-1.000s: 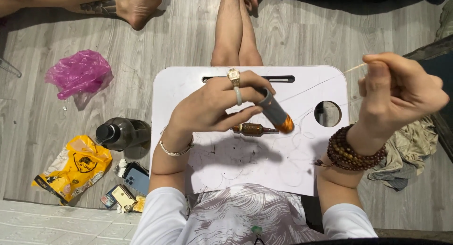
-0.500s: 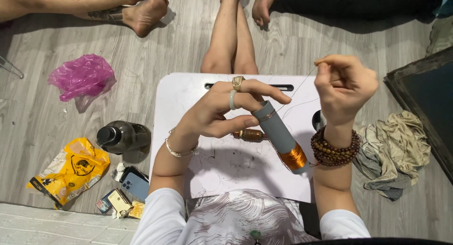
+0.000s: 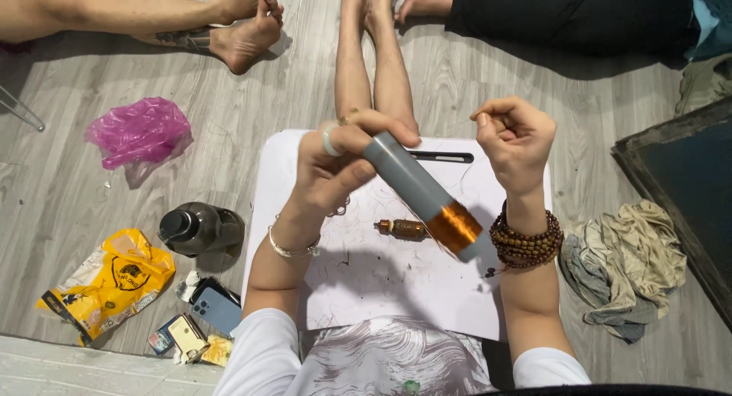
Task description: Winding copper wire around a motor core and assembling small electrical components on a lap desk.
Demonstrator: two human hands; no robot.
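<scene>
My left hand (image 3: 335,167) grips the upper end of a grey tube (image 3: 415,186) that slants down to the right above a white lap table (image 3: 366,281). A band of copper-coloured wire coil (image 3: 452,225) wraps the tube near its lower end. My right hand (image 3: 515,140) is raised beside the tube, fingers pinched together as if on a thin wire too fine to make out. Brown bead bracelets (image 3: 526,243) circle the right wrist. A small brown motor armature (image 3: 404,228) lies on the table under the tube.
On the floor to the left are a dark bottle (image 3: 200,228), a yellow bag (image 3: 110,281), a phone (image 3: 216,308) and a pink plastic bag (image 3: 139,130). Crumpled cloth (image 3: 625,266) lies right. Other people's bare legs and feet (image 3: 244,30) rest beyond the table.
Both hands rose closer to the camera. The left hand swung the tube's coiled end down and to the right; the right hand drew in toward the tube.
</scene>
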